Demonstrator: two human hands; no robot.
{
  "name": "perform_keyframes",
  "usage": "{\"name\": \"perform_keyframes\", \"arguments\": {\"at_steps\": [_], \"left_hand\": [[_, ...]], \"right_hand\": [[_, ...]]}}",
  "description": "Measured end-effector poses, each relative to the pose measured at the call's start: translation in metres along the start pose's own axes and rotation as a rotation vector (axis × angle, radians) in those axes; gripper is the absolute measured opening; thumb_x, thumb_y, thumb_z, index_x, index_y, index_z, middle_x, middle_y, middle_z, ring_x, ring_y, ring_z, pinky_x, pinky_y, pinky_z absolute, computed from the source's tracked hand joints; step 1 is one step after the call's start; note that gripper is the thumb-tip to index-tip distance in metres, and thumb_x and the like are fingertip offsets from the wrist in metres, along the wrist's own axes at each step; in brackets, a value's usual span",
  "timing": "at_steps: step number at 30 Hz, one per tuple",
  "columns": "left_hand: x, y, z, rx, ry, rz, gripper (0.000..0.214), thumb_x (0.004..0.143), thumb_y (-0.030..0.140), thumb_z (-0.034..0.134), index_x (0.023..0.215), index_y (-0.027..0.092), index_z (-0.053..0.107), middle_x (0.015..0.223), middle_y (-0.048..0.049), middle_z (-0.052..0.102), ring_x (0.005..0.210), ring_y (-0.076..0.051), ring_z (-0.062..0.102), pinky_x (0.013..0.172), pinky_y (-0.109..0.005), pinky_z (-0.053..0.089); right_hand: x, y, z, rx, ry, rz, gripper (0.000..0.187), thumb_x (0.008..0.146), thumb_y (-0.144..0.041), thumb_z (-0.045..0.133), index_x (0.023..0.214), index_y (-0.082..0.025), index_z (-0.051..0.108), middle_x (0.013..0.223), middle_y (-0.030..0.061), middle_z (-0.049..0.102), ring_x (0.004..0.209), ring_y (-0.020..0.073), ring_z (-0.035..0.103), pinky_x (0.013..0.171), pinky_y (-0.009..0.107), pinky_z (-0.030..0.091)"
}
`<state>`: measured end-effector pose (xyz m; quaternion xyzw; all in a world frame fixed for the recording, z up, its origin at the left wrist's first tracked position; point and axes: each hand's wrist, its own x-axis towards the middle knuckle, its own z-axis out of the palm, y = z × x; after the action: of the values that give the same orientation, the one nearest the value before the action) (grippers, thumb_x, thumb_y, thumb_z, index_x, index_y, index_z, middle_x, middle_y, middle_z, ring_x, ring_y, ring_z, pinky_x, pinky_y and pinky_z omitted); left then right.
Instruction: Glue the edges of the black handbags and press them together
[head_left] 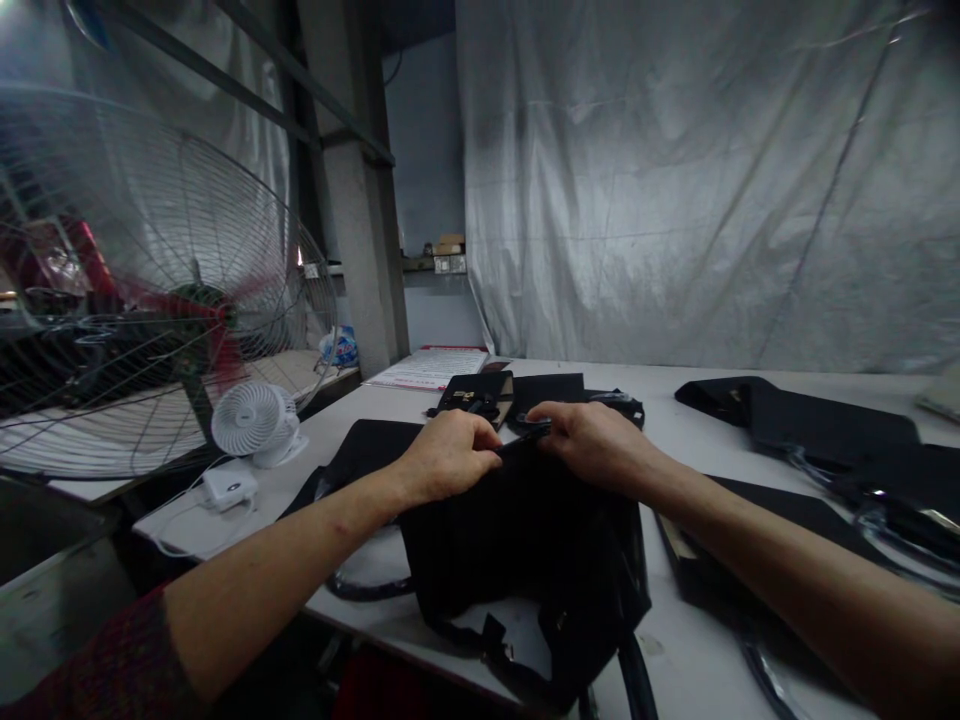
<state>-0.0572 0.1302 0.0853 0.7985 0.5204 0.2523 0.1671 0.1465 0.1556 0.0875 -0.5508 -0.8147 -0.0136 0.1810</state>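
A black handbag (517, 530) stands at the table's near edge, tilted, with its dark side facing me. My left hand (454, 450) pinches the bag's upper edge between thumb and fingers. A short way to the right, my right hand (581, 435) grips the same edge, fingers curled over it. Straps and a small buckle hang from the bag's lower part. Behind my hands lie a small black piece with gold hardware (474, 390) and another flat black panel (551, 388). The bag's far side is hidden.
More black bags (832, 425) with plastic-wrapped handles lie on the white table (660, 390) at right. A small white fan (255, 420) and a white power bank (229, 485) with a cable stand at left. Beyond is a big caged fan (202, 300). Printed sheets (427, 368) lie at the back.
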Motion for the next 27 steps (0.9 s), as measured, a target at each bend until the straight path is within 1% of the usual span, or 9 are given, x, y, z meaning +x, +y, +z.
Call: {"name": "perform_keyframes", "arguments": {"at_steps": [5, 12, 15, 18, 20, 22, 24, 27], "left_hand": [[0.000, 0.001, 0.000, -0.001, 0.003, -0.010, 0.017, 0.074, 0.020, 0.064, 0.087, 0.016, 0.074, 0.085, -0.0037, 0.074, 0.078, -0.017, 0.066, 0.070, -0.025, 0.048], [0.001, -0.004, 0.002, -0.014, 0.004, -0.019, 0.017, 0.073, 0.020, 0.064, 0.087, 0.017, 0.074, 0.086, -0.0030, 0.073, 0.078, -0.017, 0.066, 0.069, -0.025, 0.048], [0.002, -0.004, 0.000, 0.022, 0.009, -0.008, 0.017, 0.073, 0.020, 0.064, 0.087, 0.017, 0.073, 0.086, -0.0026, 0.073, 0.078, -0.016, 0.065, 0.069, -0.024, 0.047], [0.008, 0.002, -0.002, 0.122, 0.001, -0.009, 0.017, 0.072, 0.020, 0.064, 0.086, 0.018, 0.073, 0.084, -0.0022, 0.073, 0.077, -0.016, 0.064, 0.067, -0.024, 0.046], [0.016, 0.008, -0.001, 0.202, -0.014, 0.019, 0.017, 0.072, 0.023, 0.065, 0.087, 0.019, 0.074, 0.083, -0.0022, 0.073, 0.077, -0.017, 0.064, 0.067, -0.025, 0.046], [0.025, 0.014, 0.002, 0.274, -0.019, 0.090, 0.018, 0.074, 0.028, 0.064, 0.087, 0.021, 0.075, 0.080, -0.0024, 0.072, 0.076, -0.018, 0.064, 0.068, -0.026, 0.045], [0.032, 0.018, 0.006, 0.322, 0.000, 0.154, 0.018, 0.077, 0.029, 0.062, 0.084, 0.022, 0.076, 0.077, -0.0027, 0.072, 0.074, -0.018, 0.063, 0.068, -0.026, 0.045], [0.036, 0.018, 0.011, 0.337, 0.054, 0.160, 0.017, 0.078, 0.028, 0.060, 0.080, 0.021, 0.075, 0.075, -0.0021, 0.071, 0.073, -0.017, 0.062, 0.068, -0.026, 0.044]], "right_hand": [[0.003, 0.000, 0.001, -0.019, -0.006, 0.002, 0.026, 0.080, -0.030, 0.058, 0.103, -0.035, 0.071, 0.080, -0.0001, 0.070, 0.077, 0.0200, 0.062, 0.060, 0.027, 0.035], [0.003, -0.003, 0.000, -0.043, -0.006, -0.004, 0.018, 0.079, -0.029, 0.058, 0.091, -0.033, 0.071, 0.074, -0.0022, 0.067, 0.069, 0.0170, 0.058, 0.057, 0.026, 0.031], [0.002, -0.004, -0.001, -0.058, -0.010, -0.014, 0.016, 0.080, -0.028, 0.057, 0.088, -0.031, 0.070, 0.075, -0.0013, 0.067, 0.071, 0.0168, 0.058, 0.058, 0.027, 0.031], [0.002, -0.006, 0.000, -0.079, -0.013, -0.021, 0.015, 0.079, -0.028, 0.056, 0.085, -0.029, 0.070, 0.075, 0.0002, 0.067, 0.073, 0.0183, 0.059, 0.056, 0.027, 0.029], [0.003, -0.007, 0.001, -0.095, -0.009, -0.026, 0.016, 0.079, -0.028, 0.055, 0.085, -0.030, 0.070, 0.073, 0.0009, 0.066, 0.072, 0.0193, 0.060, 0.055, 0.028, 0.027], [0.003, -0.008, 0.002, -0.110, -0.002, -0.027, 0.018, 0.081, -0.026, 0.052, 0.084, -0.030, 0.070, 0.071, 0.0015, 0.066, 0.071, 0.0199, 0.060, 0.054, 0.028, 0.026], [0.003, -0.007, 0.002, -0.122, 0.006, -0.024, 0.020, 0.082, -0.026, 0.051, 0.085, -0.030, 0.070, 0.072, 0.0022, 0.066, 0.071, 0.0203, 0.061, 0.054, 0.028, 0.025], [-0.003, -0.001, 0.000, -0.128, 0.035, 0.000, 0.020, 0.084, -0.029, 0.051, 0.094, -0.029, 0.068, 0.076, 0.0030, 0.068, 0.072, 0.0206, 0.061, 0.054, 0.028, 0.027]]}}
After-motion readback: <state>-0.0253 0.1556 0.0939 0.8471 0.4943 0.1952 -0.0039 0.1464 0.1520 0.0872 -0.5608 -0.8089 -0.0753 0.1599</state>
